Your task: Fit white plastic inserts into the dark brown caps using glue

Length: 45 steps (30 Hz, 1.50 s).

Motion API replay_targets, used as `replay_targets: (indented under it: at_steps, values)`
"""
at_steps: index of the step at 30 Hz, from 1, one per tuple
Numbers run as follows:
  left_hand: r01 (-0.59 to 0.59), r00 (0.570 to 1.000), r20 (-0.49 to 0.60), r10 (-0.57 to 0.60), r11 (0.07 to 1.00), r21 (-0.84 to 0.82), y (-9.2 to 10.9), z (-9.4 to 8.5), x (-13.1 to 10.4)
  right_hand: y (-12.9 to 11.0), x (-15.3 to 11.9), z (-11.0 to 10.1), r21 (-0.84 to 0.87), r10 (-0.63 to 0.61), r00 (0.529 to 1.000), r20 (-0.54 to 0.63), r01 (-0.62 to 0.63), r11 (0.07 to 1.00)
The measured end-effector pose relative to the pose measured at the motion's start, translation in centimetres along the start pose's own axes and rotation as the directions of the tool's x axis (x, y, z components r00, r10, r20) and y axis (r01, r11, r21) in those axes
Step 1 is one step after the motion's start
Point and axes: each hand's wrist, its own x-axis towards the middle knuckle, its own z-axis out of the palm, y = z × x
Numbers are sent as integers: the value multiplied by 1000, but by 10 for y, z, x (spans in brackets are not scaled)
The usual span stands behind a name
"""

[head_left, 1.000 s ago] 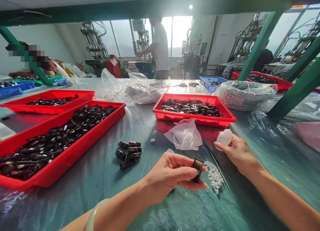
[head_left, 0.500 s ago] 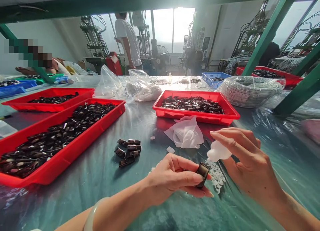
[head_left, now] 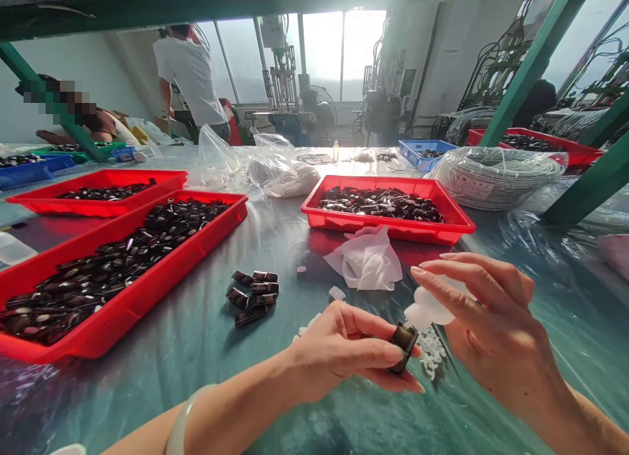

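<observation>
My left hand [head_left: 339,350] pinches a small dark, see-through plastic housing [head_left: 403,345] between thumb and fingers, tilted upward. To its right, my right hand [head_left: 496,330] is closed round a rounded, whitish translucent plastic object [head_left: 437,304], partly hidden by the fingers. Its blunt end is right at the top edge of the housing; whether they touch I cannot tell. Beneath both hands lies a heap of tiny white plastic bits [head_left: 432,353]. Several similar dark housings [head_left: 253,297] are grouped on the table, left of my left hand.
Red trays full of dark parts stand at left [head_left: 162,278], farther left [head_left: 98,209] and centre back [head_left: 388,232]. A crumpled white sheet [head_left: 368,261] lies before the centre tray. A wrapped cable coil [head_left: 496,179] and a green post [head_left: 565,199] are at right. A person [head_left: 189,81] stands behind.
The whitish object in my right hand has come slightly down and left, closer to the dark housing. The standing person in the background has moved left.
</observation>
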Motion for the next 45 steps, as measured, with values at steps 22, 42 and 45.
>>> replay_targets:
  at_steps: [22,42,45]
  values:
    - [-5,1000,31,6,1000,-6,1,-3,-1,-1,5,1,58,-45,993,-112,52,997]
    - [4,1000,26,-3,1000,-9,2,0,-3,1,9,-4,76,-89,990,-109,98,992]
    - [10,1000,26,-9,1000,-6,3,-1,-2,3,9,-4,26,-114,988,-101,117,993]
